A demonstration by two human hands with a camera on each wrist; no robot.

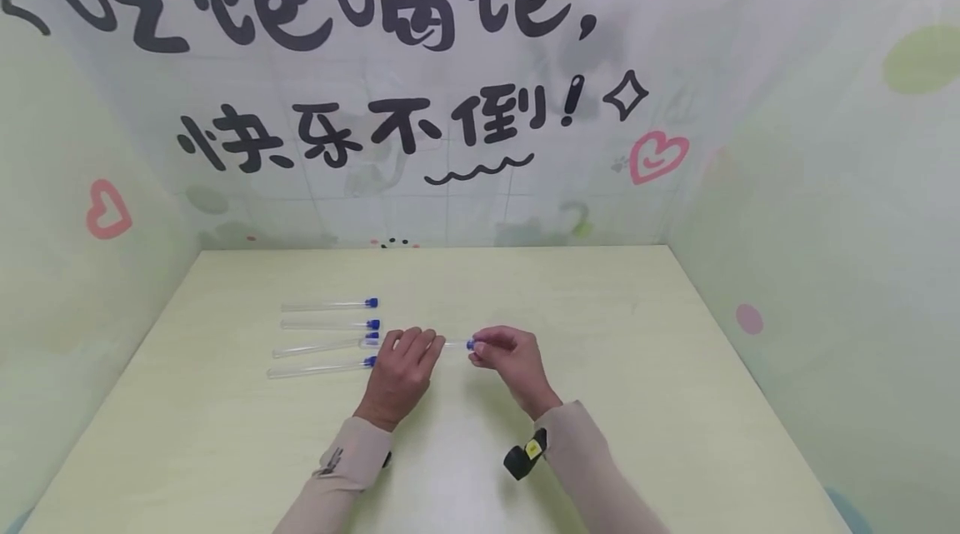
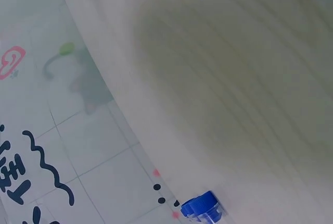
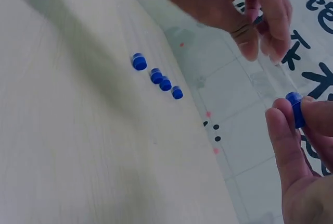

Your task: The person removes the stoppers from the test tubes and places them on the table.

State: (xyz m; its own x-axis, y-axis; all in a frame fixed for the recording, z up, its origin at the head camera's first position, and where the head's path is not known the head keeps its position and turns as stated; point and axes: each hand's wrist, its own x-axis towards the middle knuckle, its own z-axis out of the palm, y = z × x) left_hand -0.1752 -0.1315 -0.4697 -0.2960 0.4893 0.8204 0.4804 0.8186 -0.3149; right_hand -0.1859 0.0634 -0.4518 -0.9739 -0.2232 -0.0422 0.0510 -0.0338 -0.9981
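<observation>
Between both hands, a clear test tube [image 1: 455,344] with a blue cap [image 1: 471,344] is held level above the table. My left hand [image 1: 405,369] grips the tube around its body, and the tube's closed end sticks out to the left. My right hand [image 1: 513,361] pinches the blue cap between thumb and fingers. In the right wrist view, this cap [image 3: 295,109] sits between the fingertips, while the left hand [image 3: 255,10] is at the top. A blue cap [image 2: 202,208] also shows at the bottom of the left wrist view, without either hand.
Several capped test tubes [image 1: 318,370] lie roughly parallel on the pale table [image 1: 600,334], left of the left hand, their blue caps pointing right. Printed wall sheets [image 1: 450,217] enclose the table at the back and sides.
</observation>
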